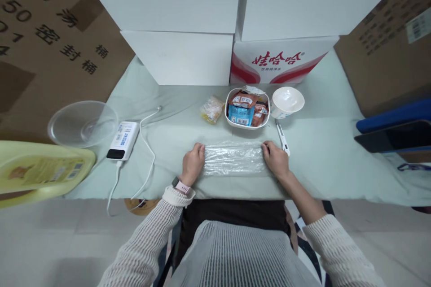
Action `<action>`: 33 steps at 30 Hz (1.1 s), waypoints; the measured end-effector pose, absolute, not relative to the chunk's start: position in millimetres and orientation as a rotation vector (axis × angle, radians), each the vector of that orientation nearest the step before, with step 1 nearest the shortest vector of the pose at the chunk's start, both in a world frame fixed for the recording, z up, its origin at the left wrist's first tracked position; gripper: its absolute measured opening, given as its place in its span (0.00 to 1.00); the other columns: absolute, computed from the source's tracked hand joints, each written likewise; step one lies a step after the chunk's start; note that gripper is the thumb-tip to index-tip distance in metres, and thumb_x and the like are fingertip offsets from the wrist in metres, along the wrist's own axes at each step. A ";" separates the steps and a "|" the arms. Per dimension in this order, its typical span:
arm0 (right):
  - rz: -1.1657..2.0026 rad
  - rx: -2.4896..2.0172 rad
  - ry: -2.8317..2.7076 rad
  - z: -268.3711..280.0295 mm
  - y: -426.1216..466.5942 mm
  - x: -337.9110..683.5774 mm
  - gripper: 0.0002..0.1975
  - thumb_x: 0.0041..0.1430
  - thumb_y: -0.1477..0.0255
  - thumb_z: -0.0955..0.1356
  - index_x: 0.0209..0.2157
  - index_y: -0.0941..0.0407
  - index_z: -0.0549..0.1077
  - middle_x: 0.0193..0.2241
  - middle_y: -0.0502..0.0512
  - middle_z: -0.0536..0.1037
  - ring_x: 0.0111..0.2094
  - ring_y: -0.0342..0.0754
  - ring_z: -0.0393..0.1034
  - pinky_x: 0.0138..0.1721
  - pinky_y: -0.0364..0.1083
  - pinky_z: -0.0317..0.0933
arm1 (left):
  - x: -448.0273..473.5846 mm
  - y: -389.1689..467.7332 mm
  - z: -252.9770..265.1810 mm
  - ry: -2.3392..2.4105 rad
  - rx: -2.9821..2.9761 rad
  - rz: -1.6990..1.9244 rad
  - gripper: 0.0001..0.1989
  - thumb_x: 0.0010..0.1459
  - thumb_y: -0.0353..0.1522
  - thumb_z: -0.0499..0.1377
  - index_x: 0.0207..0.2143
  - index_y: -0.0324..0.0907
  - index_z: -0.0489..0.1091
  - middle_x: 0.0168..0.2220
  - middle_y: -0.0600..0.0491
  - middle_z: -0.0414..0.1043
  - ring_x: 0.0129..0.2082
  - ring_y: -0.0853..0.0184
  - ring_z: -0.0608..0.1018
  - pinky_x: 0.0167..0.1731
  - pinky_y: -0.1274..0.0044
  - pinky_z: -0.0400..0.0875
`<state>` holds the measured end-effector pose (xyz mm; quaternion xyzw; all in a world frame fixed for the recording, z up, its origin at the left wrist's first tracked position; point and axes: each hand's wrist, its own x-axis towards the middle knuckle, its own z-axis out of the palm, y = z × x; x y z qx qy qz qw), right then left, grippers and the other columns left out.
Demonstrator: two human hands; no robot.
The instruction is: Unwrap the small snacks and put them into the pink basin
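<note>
A sheet of clear plastic film (234, 159) is stretched between my two hands, low over the front of the table. My left hand (193, 161) pinches its left upper corner, and my right hand (276, 158) pinches the right one. Behind the film stands a white bowl (247, 127) filled with brown and blue snack packets (241, 115). A crumpled clear bag (213, 109) with something yellow in it lies left of that bowl. To its right is a white paper bowl (288, 100). A white-handled utility knife (283, 138) rests just beyond my right hand.
On the left are a white power bank (123, 140) with a cable (147, 175), a clear round container (83, 124) and a yellow jug (43, 170). White boxes (195, 58) line the back. Cardboard boxes flank both sides. A dark phone-like slab (393, 136) is at right.
</note>
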<state>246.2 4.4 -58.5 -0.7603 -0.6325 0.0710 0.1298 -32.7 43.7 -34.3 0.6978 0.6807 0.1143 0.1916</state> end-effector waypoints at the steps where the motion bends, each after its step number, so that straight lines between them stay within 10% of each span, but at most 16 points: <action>1: 0.207 -2.227 -1.845 -57.9 5.0 245.0 0.16 0.63 0.67 0.56 0.37 0.58 0.72 0.30 0.58 0.79 0.26 0.48 0.70 0.25 0.44 0.49 | -33.6 44.9 -34.2 1.906 1.940 0.337 0.10 0.63 0.33 0.48 0.36 0.42 0.68 0.28 0.52 0.74 0.27 0.65 0.75 0.28 0.78 0.60; 9: 0.274 -2.305 -1.809 -31.0 5.1 249.9 0.18 0.61 0.63 0.58 0.46 0.58 0.68 0.27 0.58 0.78 0.27 0.52 0.70 0.27 0.45 0.54 | -36.2 37.4 -11.7 1.785 2.158 0.866 0.11 0.61 0.33 0.48 0.41 0.38 0.67 0.37 0.46 0.70 0.40 0.61 0.73 0.42 0.69 0.67; 15: 0.076 -2.025 -1.809 -6.8 -15.1 247.1 0.19 0.62 0.64 0.57 0.49 0.58 0.66 0.39 0.63 0.75 0.40 0.54 0.70 0.38 0.49 0.62 | 17.3 1.6 -15.0 1.389 2.535 0.544 0.18 0.60 0.25 0.45 0.51 0.38 0.63 0.54 0.44 0.63 0.58 0.57 0.61 0.54 0.63 0.59; 24: 0.208 -1.901 -2.213 -68.4 -26.3 229.5 0.30 0.59 0.59 0.59 0.60 0.56 0.53 0.63 0.66 0.49 0.63 0.60 0.40 0.57 0.64 0.41 | 17.9 9.0 -54.3 1.459 2.535 0.203 0.34 0.55 0.44 0.55 0.61 0.44 0.50 0.65 0.40 0.40 0.63 0.46 0.44 0.56 0.51 0.44; 33: 0.394 -1.559 -2.255 -36.7 -45.4 278.4 0.11 0.58 0.67 0.62 0.39 0.56 0.69 0.47 0.64 0.68 0.52 0.56 0.60 0.51 0.58 0.57 | 4.2 -13.7 -15.4 1.288 2.620 0.292 0.23 0.56 0.29 0.52 0.55 0.38 0.57 0.61 0.39 0.52 0.62 0.52 0.53 0.57 0.56 0.50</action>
